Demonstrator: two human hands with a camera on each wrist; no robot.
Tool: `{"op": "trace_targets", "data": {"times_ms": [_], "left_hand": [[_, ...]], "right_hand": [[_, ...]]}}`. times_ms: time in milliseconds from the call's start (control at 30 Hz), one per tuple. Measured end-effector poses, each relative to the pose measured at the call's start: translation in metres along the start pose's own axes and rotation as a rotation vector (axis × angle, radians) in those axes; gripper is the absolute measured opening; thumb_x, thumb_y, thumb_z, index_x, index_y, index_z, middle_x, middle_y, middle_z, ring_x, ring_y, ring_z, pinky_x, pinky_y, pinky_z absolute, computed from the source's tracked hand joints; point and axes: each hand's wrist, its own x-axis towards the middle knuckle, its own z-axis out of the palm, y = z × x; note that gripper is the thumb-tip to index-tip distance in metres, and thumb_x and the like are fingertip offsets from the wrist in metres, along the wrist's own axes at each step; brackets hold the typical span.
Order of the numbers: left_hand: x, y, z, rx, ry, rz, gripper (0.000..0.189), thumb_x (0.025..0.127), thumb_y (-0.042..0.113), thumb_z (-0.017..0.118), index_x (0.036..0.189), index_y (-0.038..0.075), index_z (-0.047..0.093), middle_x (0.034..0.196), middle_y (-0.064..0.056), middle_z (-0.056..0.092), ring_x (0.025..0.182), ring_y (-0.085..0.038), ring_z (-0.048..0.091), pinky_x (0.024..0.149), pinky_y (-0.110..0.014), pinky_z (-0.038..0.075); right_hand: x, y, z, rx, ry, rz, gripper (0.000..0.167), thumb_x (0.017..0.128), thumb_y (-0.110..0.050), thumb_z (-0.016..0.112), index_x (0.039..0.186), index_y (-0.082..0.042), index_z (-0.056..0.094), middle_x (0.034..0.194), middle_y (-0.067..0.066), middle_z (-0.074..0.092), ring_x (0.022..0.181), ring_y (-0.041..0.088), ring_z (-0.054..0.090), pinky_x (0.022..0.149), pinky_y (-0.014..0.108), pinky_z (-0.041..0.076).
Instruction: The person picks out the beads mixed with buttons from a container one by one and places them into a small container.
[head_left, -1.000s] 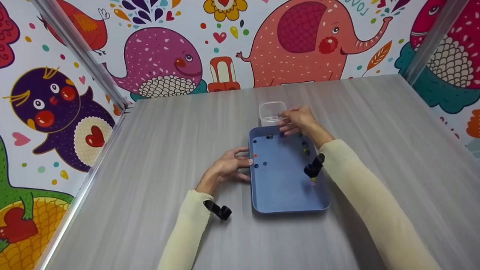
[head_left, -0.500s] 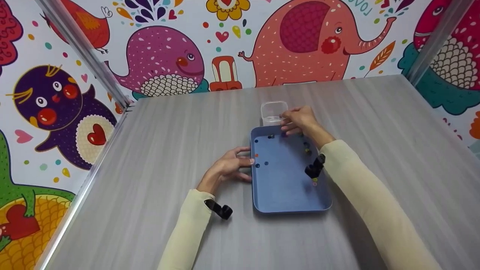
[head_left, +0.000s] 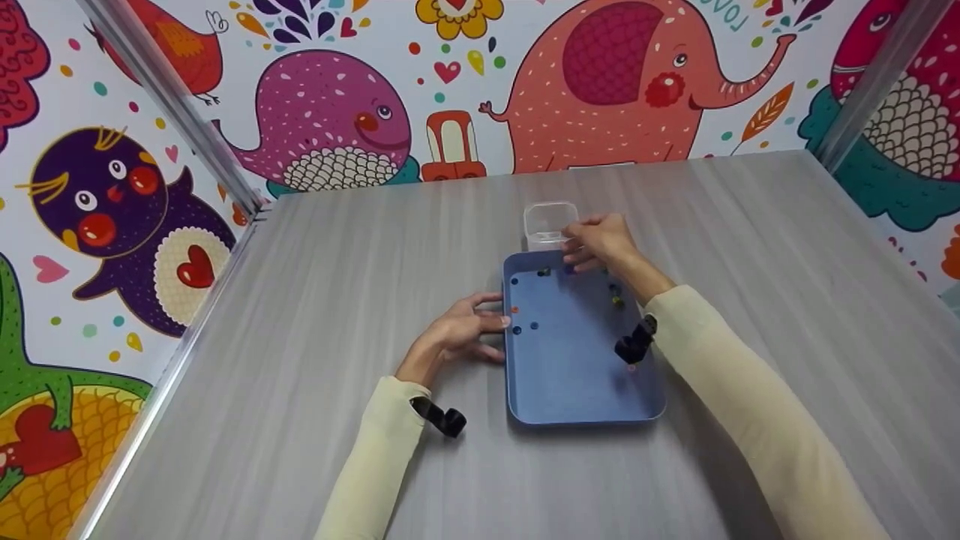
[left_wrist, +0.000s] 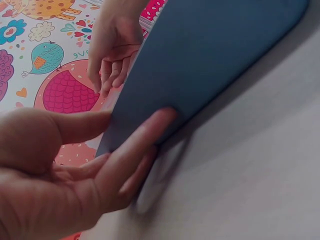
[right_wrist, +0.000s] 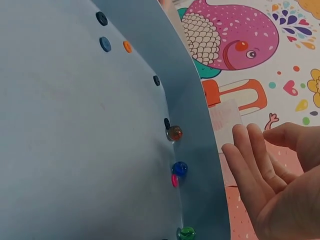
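My left hand (head_left: 465, 330) rests against the left side of a blue tray (head_left: 581, 405). In the left wrist view its thumb meets the rim and its other fingers lie along the outer wall. My right hand (head_left: 604, 240) hovers above the tray's far edge, at the near right corner of a small clear plastic container (head_left: 551, 217). Its thumb and forefinger tips come close together; whether anything tiny is between them is hidden. Small buttons (right_wrist: 105, 44) and glass marbles, including a blue marble (right_wrist: 180, 169) and a green marble (right_wrist: 187, 233), lie in the tray.
The grey table (head_left: 360, 285) extends around the tray, up to walls (head_left: 465, 67) printed with cartoon animals. Most buttons and marbles lie near the tray's far end and sides. A black wrist camera (head_left: 636, 341) hangs over the tray's right side.
The head view has shifted slightly. My hands, the tray and the clear container keep nearly the same places; the right wrist camera now covers the yellow-green piece near the tray's right side.
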Motion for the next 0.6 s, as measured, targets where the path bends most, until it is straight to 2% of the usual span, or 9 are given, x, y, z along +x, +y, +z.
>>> {"op": "trace_targets", "data": {"times_ms": [333,600], "left_hand": [[0.001,0.000,0.000,0.006,-0.008,-0.001,0.061,0.098,0.003,0.060,0.153,0.008,0.035,0.142,-0.020,0.057,0.111,-0.028,0.068,0.079,-0.047,0.065],[0.000,0.001,0.000,0.019,0.000,0.000,0.061,0.098,0.002,0.060,0.153,0.006,0.034,0.143,-0.023,0.054,0.113,-0.028,0.066,0.074,-0.043,0.066]], "right_hand": [[-0.011,0.003,-0.001,-0.053,-0.031,-0.007,0.037,0.097,-0.026,0.066,0.122,0.001,0.065,0.081,0.003,0.073,0.068,0.011,0.072,0.067,0.030,0.065],[-0.015,0.008,-0.001,-0.055,-0.039,0.015,0.035,0.096,-0.024,0.065,0.121,0.001,0.065,0.077,0.000,0.073,0.067,0.010,0.072,0.064,0.028,0.064]]}}
